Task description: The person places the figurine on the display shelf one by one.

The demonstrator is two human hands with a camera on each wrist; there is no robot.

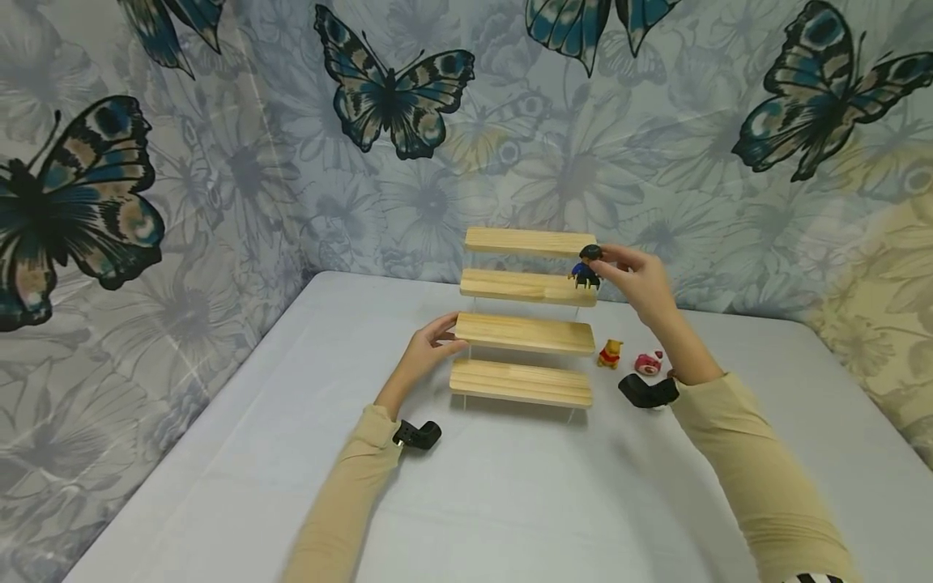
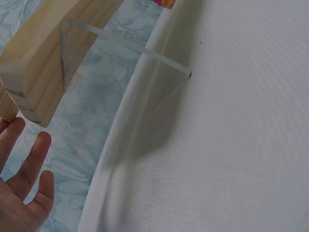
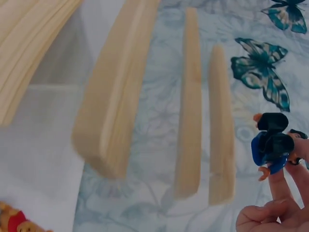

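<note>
Right hand (image 1: 640,279) pinches figurine (image 1: 585,270), feet down, long axis seemingly upright; left hand (image 1: 423,351), unclenched, at rack (image 1: 525,334)

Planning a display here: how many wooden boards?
4, rising in steps: bottom board frontmost, second board by the left hand, third board behind that, top board rearmost. None seems hidden.

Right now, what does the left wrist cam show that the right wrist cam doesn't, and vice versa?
Only left wrist: the left hand, fingers extended by the shelf ends.

Only right wrist: the right hand pinching the blue-and-black toy figure, plus printed butterflies on the backdrop.

Both: pale wooden shelf boards, white tablecloth, floral backdrop. The Winnie-the-Pooh figurine is cut off at the right view's lower left; the red-and-orange scrap at the left view's top edge is probably it too.
</note>
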